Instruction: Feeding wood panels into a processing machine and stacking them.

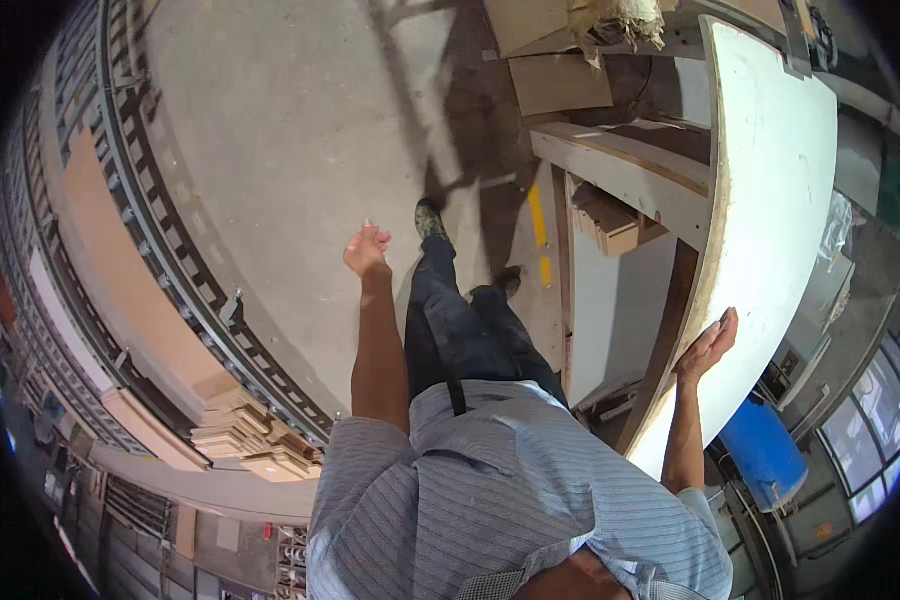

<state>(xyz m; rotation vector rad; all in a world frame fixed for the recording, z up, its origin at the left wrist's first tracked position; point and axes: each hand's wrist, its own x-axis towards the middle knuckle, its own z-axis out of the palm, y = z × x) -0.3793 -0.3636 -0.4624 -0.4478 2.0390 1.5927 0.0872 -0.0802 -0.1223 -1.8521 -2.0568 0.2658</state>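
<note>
"Concrete floor [270, 120] fills the upper middle, with roller conveyors [185, 290] curving along the left. Where's the white table [775, 170]?"

"On the right, its pale top reaching from the upper corner down beside the person's shirt [510, 470]. One long edge is worn brown."

"And the right hand [706, 347]?"

"Over that top, close to the worn edge, its fingers stretched out side by side. I can't tell whether the palm presses down."

"What's under the table?"

"A small stack of brown boards [620, 222], inside the frame. Yellow stripes [538, 215] mark the floor just left of it, and a cardboard sheet [560, 82] sits near its far end."

"The left hand [368, 248]?"

"Out above the floor, well apart from the table, fingers curled in. I can't tell if they close on anything."

"Farther out?"

"Left, a long brown panel [130, 250] lies along the conveyors, near a pile of planks [255, 440]. Right, past the table, there's a blue barrel [763, 455], then a window [870, 430]."
</note>
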